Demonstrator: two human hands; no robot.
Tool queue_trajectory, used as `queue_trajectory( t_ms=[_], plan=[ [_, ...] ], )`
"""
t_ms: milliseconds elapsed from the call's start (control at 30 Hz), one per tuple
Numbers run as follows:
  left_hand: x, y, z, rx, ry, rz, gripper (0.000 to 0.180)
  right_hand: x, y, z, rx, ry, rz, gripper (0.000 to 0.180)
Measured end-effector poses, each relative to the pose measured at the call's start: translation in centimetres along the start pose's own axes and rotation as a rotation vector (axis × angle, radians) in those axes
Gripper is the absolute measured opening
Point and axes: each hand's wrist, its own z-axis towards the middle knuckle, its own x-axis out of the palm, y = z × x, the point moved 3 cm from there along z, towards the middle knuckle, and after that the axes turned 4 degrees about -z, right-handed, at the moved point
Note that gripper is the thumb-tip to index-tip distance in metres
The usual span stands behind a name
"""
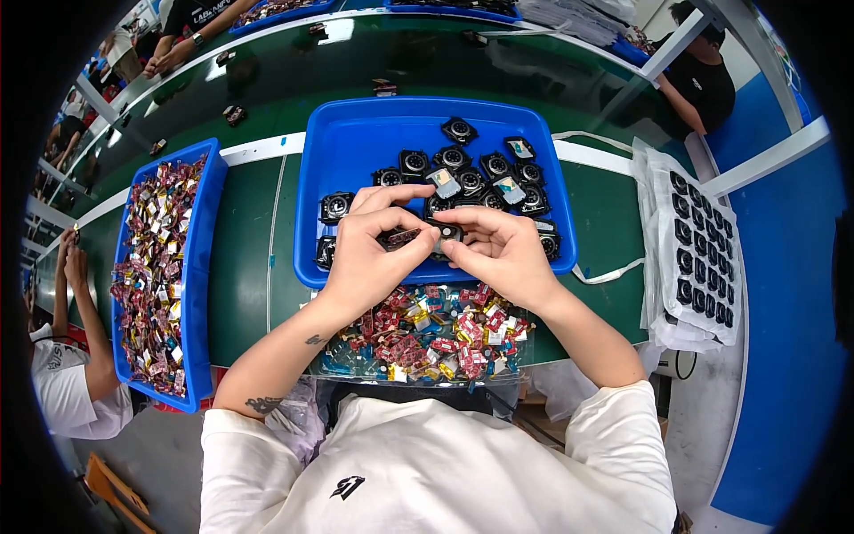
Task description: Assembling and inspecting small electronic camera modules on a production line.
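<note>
My left hand and my right hand meet over the near edge of a blue tray. Between my fingertips is a small black watch housing, partly covered by the fingers. Thumb and forefinger of each hand pinch at it; a dark reddish edge shows by my left thumb, too covered to make out. Several black watch housings lie in the tray, a few bearing a silvery part. Just below my hands, a clear tray holds a heap of small red circuit boards with yellow and white pieces.
Left of me stands a blue bin heaped with small boards and pieces. At right, white trays hold rows of black parts. Beyond the blue tray runs a green conveyor belt with scattered parts. Other people sit along the line.
</note>
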Motion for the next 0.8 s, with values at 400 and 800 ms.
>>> queue_trajectory(
  t_ms=[400, 800],
  plan=[
    [0.07, -0.23, -0.01, -0.001, -0.005, 0.011, 0.004, 0.14, -0.21, -0.17, -0.038, -0.011, -0.018, 0.030],
    [0.18, 0.51, 0.07, -0.052, 0.040, -0.072, 0.006, 0.19, -0.15, -0.02, -0.010, -0.005, 0.003, 0.030]
  ],
)
